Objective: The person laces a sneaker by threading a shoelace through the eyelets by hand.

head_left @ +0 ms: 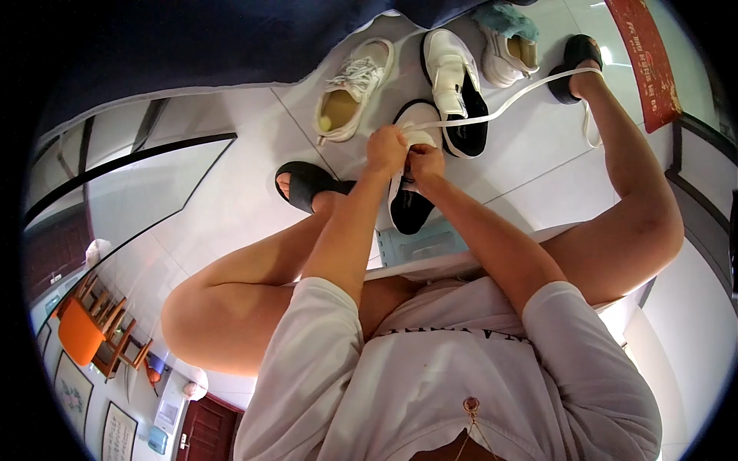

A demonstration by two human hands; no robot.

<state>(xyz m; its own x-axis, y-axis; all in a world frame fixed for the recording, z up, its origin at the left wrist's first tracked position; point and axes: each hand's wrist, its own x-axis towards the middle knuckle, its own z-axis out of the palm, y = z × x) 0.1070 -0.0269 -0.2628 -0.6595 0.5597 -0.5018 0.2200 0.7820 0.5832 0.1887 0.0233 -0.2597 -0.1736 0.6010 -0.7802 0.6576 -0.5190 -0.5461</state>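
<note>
A white shoe [412, 206] with a black insole stands on the floor between my feet, its toe pointing away from me. My left hand [387, 150] is closed on the left side of its upper, near the tongue. At the shoe's opening, my right hand [427, 164] has its fingers pinched together; what they hold is hidden. A long white shoelace [507, 106] runs from the front of this shoe to the right, passes over my right ankle and hangs down beyond it. The matching white shoe [453, 73] lies just beyond, to the right, showing its black insole.
A laced white sneaker [355, 88] sits at the far left, another white shoe [507, 58] with a bluish cloth [505, 21] at the far right. Dark fabric [200, 42] hangs along the top. A pale blue stool [423, 244] is beneath me; a glass panel [146, 192] stands left.
</note>
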